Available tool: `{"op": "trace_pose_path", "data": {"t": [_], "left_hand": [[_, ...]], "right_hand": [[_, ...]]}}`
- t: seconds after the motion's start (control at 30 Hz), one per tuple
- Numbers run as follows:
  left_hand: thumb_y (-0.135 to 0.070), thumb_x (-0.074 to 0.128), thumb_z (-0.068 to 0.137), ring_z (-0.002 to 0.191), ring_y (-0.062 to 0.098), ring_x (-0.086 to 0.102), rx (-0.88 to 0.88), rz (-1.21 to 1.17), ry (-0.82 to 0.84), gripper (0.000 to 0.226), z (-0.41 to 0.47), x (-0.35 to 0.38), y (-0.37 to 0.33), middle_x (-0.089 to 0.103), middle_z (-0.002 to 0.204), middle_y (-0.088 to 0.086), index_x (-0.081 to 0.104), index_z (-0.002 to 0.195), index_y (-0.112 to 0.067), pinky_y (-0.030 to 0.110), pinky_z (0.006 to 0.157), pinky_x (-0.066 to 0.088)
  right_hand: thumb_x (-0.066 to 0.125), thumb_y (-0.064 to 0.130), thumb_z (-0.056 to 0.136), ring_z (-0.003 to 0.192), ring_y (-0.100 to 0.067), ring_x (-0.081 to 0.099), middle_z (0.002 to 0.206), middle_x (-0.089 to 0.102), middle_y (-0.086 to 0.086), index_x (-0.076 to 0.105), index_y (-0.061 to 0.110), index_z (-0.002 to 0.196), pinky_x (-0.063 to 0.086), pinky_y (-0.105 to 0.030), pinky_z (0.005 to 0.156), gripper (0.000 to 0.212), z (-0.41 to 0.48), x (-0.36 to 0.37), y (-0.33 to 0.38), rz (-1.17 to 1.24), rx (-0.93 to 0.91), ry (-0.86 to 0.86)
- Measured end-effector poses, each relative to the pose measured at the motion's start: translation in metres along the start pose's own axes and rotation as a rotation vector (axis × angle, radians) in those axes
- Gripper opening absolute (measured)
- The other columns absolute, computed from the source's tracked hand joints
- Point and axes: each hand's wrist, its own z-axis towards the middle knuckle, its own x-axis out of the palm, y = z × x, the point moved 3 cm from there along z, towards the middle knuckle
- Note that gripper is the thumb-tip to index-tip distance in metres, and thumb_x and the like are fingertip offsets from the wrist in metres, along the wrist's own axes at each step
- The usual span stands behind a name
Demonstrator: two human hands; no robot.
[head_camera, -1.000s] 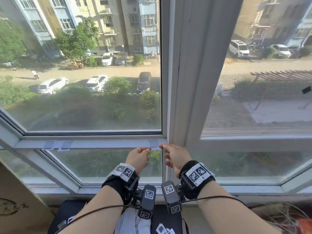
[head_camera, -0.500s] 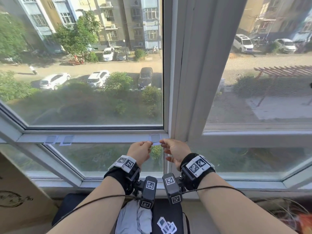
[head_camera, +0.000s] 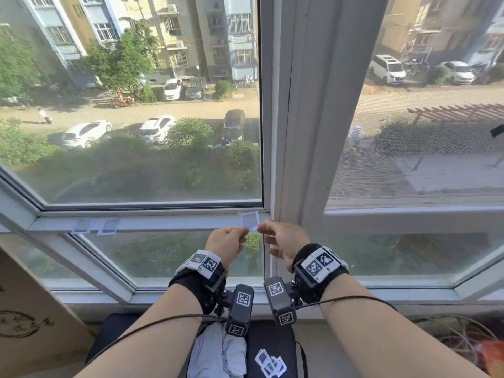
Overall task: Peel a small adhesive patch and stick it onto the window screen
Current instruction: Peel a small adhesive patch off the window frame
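A small square adhesive patch (head_camera: pixel 249 220), grey mesh in a white border, is held up in front of the window's horizontal frame bar. My left hand (head_camera: pixel 225 244) pinches its lower left edge and my right hand (head_camera: pixel 282 239) pinches its lower right corner. The window screen (head_camera: pixel 425 126) fills the right-hand opening, above and to the right of both hands. Whether the backing has come apart from the patch is too small to tell.
Two more patches (head_camera: pixel 96 226) are stuck on the frame bar at the left. A pile of spare patches (head_camera: pixel 270 364) lies on a black bag by my lap. A cardboard box (head_camera: pixel 30 320) leans at the lower left. The thick white mullion (head_camera: pixel 297 110) separates glass from screen.
Both hands have stayed together on the patch, which sits a little higher against the frame bar than before. The view has shifted slightly.
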Motion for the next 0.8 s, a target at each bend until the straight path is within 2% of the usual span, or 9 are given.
{"op": "trace_pose_path", "data": {"t": [0.13, 0.23, 0.3, 0.37, 0.5, 0.57, 0.73, 0.8], "left_hand": [[-0.014, 0.062, 0.095, 0.085, 0.023, 0.060, 0.053, 0.052, 0.023, 0.027, -0.012, 0.000, -0.007, 0.073, 0.087, 0.010, 0.078, 0.073, -0.017, 0.042, 0.088, 0.053], [-0.016, 0.062, 0.094, 0.086, 0.025, 0.059, 0.086, 0.059, 0.048, 0.029, -0.023, 0.005, -0.015, 0.071, 0.089, 0.013, 0.078, 0.070, -0.018, 0.044, 0.088, 0.052], [-0.017, 0.063, 0.094, 0.086, 0.025, 0.062, 0.104, 0.055, 0.052, 0.031, -0.030, 0.009, -0.021, 0.074, 0.092, 0.015, 0.079, 0.068, -0.019, 0.048, 0.096, 0.053], [-0.017, 0.061, 0.095, 0.087, 0.024, 0.065, 0.122, 0.041, 0.058, 0.032, -0.039, 0.015, -0.028, 0.078, 0.097, 0.019, 0.080, 0.071, -0.020, 0.046, 0.097, 0.053], [-0.016, 0.058, 0.098, 0.080, 0.019, 0.067, 0.156, -0.016, 0.107, 0.028, -0.057, 0.036, -0.048, 0.077, 0.077, 0.004, 0.078, 0.077, -0.015, 0.035, 0.084, 0.056], [-0.014, 0.061, 0.097, 0.074, 0.017, 0.067, 0.172, -0.037, 0.117, 0.020, -0.067, 0.049, -0.060, 0.074, 0.070, 0.000, 0.072, 0.081, -0.011, 0.031, 0.077, 0.056], [-0.014, 0.067, 0.094, 0.071, 0.015, 0.071, 0.236, -0.050, 0.128, 0.008, -0.092, 0.081, -0.093, 0.074, 0.079, 0.008, 0.063, 0.092, -0.008, 0.029, 0.067, 0.059], [-0.016, 0.069, 0.093, 0.077, 0.018, 0.073, 0.262, -0.025, 0.148, 0.009, -0.101, 0.095, -0.106, 0.076, 0.085, 0.009, 0.064, 0.096, -0.009, 0.030, 0.071, 0.058]], "right_hand": [[0.062, 0.022, 0.093, 0.076, -0.013, 0.057, 0.089, 0.070, 0.002, 0.077, 0.016, 0.096, 0.043, -0.023, 0.056, 0.017, -0.007, -0.005, 0.007, 0.023, -0.050, -0.008], [0.066, 0.010, 0.090, 0.066, -0.009, 0.058, 0.083, 0.069, 0.000, 0.073, 0.017, 0.087, 0.042, -0.020, 0.050, 0.010, -0.014, -0.009, 0.014, 0.008, -0.110, 0.008], [0.068, 0.001, 0.087, 0.063, -0.009, 0.060, 0.080, 0.072, -0.001, 0.070, 0.016, 0.082, 0.043, -0.018, 0.046, 0.016, -0.018, -0.014, 0.018, 0.019, -0.151, -0.011], [0.067, -0.006, 0.084, 0.062, -0.011, 0.063, 0.078, 0.073, -0.002, 0.068, 0.013, 0.081, 0.045, -0.018, 0.045, 0.020, -0.024, -0.023, 0.025, 0.052, -0.166, -0.029], [0.064, -0.013, 0.083, 0.062, -0.016, 0.064, 0.079, 0.071, -0.009, 0.066, 0.008, 0.083, 0.049, -0.023, 0.053, 0.021, -0.043, -0.044, 0.044, 0.110, -0.205, -0.005], [0.065, -0.014, 0.083, 0.063, -0.017, 0.063, 0.079, 0.071, -0.010, 0.065, 0.007, 0.082, 0.051, -0.023, 0.056, 0.021, -0.056, -0.059, 0.056, 0.125, -0.237, -0.003], [0.064, -0.015, 0.083, 0.064, -0.020, 0.063, 0.076, 0.071, -0.011, 0.064, 0.006, 0.079, 0.053, -0.026, 0.060, 0.022, -0.091, -0.098, 0.092, 0.178, -0.292, 0.011], [0.062, -0.016, 0.085, 0.066, -0.020, 0.063, 0.075, 0.069, -0.010, 0.062, 0.005, 0.081, 0.053, -0.028, 0.064, 0.021, -0.105, -0.114, 0.107, 0.188, -0.322, 0.016]]}}
